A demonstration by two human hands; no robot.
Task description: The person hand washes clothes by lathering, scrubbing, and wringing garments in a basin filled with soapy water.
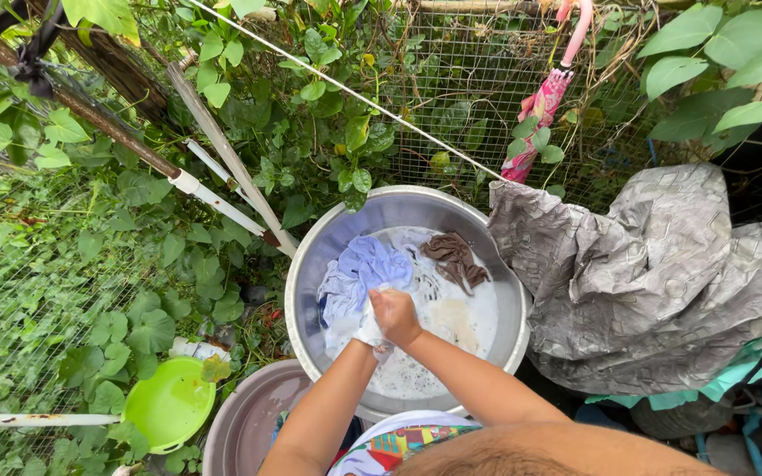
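Both fists locked on wet cloth over the metal basin

Here we are above the big metal basin (310, 264), soapy water inside, and both hands are in the thick of it. The right hand (396, 316) is balled into a tight fist around a twist of pale blue cloth (359, 278), and the left hand (369, 330) sits right against it, closed on the whitish end of the same bundle. The cloth trails back into the suds on the basin's left side; a brown garment (456, 260) lies apart from it toward the far rim.

To my eye this is a scrub or a wring. Done well, that means keeping the fists close together, working the fabric against itself, and holding it low over the water so the drips fall back in.

Hard to read: the left fingers are mostly masked by the right fist, so exactly how they grip is unclear. Foam hides whatever lies under the surface. A second basin (249, 423) at the near edge is cut off, its contents blocked by the arms, with a green bowl (169, 405) just beside it
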